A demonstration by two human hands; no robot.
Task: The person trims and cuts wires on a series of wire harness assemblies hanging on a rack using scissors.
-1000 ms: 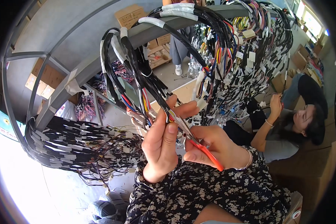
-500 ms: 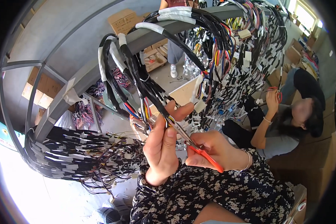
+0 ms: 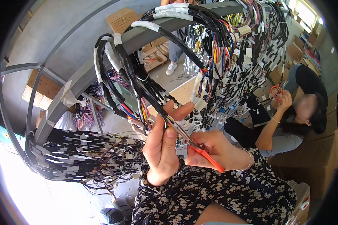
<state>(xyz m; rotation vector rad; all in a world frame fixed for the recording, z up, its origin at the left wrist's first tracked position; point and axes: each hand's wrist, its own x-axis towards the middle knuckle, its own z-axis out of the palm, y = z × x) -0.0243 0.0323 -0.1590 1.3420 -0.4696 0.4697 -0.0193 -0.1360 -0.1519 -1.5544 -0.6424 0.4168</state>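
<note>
My left hand [image 3: 160, 152] pinches the end of a black-wrapped wire harness [image 3: 154, 103] between thumb and fingers, where yellow, white and dark wires come out of the wrapping. In my right hand [image 3: 229, 152] is a pair of scissors [image 3: 208, 156] with red handles. Their metal blades point up and left, and the tips meet the wires at my left fingertips; whether they bite into a wire is too small to tell. The harness loops down from a grey metal bar [image 3: 135, 42], bound there with white tape, beside several similar looped harnesses.
Thick bunches of hanging harnesses [image 3: 248, 75] crowd the bar's right part, and more [image 3: 75, 153] spread at the lower left. On the right, a seated co-worker [image 3: 308, 86] holds red-handled scissors [image 3: 276, 91]. Another person stands behind the bar. Cardboard boxes [image 3: 120, 20] stand at the back.
The looped harnesses and bar sit slightly further left and up in view. My hands and scissors keep nearly the same pose. The co-worker's hand with scissors has shifted a little.
</note>
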